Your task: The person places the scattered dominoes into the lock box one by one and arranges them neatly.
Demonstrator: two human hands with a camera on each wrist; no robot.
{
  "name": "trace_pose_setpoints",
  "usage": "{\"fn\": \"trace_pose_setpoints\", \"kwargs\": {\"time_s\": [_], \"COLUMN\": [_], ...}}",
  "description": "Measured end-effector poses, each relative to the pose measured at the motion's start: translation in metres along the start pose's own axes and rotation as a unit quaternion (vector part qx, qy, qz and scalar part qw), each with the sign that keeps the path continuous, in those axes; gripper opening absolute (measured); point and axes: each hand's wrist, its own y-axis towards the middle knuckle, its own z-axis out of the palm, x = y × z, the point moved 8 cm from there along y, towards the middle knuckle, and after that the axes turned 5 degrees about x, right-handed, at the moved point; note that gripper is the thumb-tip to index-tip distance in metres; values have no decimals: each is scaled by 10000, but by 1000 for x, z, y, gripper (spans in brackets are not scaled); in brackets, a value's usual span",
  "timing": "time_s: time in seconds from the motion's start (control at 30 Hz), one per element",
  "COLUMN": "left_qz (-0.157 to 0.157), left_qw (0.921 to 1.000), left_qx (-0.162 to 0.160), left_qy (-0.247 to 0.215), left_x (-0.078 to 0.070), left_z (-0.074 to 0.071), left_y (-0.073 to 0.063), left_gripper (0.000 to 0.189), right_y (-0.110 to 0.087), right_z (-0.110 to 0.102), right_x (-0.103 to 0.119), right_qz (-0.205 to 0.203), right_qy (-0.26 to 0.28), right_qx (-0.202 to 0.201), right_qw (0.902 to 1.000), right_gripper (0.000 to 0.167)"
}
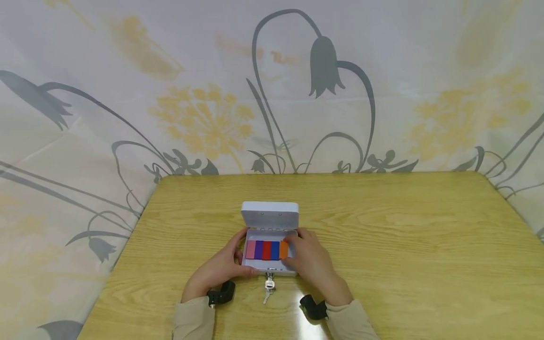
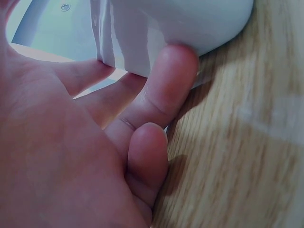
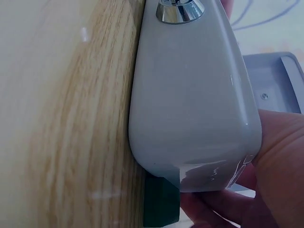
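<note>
A small white metal cash box (image 1: 261, 266) sits on the table, its lid (image 1: 270, 218) raised. Inside lies a row of coloured blocks: pink (image 1: 250, 250), purple (image 1: 259, 250), red (image 1: 267, 250), blue (image 1: 275, 250) and orange (image 1: 283, 249). My left hand (image 1: 229, 260) holds the box's left end, thumb along the front edge and fingers against the side wall (image 2: 137, 33). Reaching over the right rim, my right hand (image 1: 312, 257) pinches the orange block between thumb and forefinger. A dark green block (image 3: 162, 202) stands beside the box's right end, hidden from the head view.
Keys (image 1: 269, 285) hang from the lock (image 3: 180, 10) on the box's front. Black straps (image 1: 313, 308) circle both wrists. The wood-grain table (image 1: 403, 245) extends to both sides, and a flower-patterned curtain (image 1: 272, 118) hangs behind its back edge.
</note>
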Motion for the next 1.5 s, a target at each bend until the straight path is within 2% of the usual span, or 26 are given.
{"fn": "trace_pose_setpoints", "kwargs": {"time_s": [0.23, 0.5, 0.83, 1.1, 1.3, 1.5], "left_qz": [-26, -68, 16, -102, -54, -53], "left_qw": [9999, 9997, 9997, 9998, 9998, 9999], "left_qx": [56, 109, 127, 89, 66, 43], "left_qy": [-100, -226, -220, -167, -194, -136], "left_x": [-33, -32, -33, -30, -32, -20], "left_z": [2, 3, 4, 4, 3, 2], "left_y": [-12, -12, -10, -13, -13, -7], "left_gripper": [99, 99, 99, 99, 98, 100], "right_y": [1, -1, -2, -3, -3, -2], "right_z": [-1, 0, -2, 2, 0, 1], "right_x": [0, 0, -1, -1, 0, 3], "right_qz": [28, 236, 180, 152, 134, -50], "right_qy": [-82, -41, -86, 44, 56, 33], "right_qx": [34, 51, -22, 22, -27, 89], "right_qw": [10000, 9997, 9998, 9999, 9999, 9999], "right_gripper": [39, 37, 38, 38, 39, 46]}}
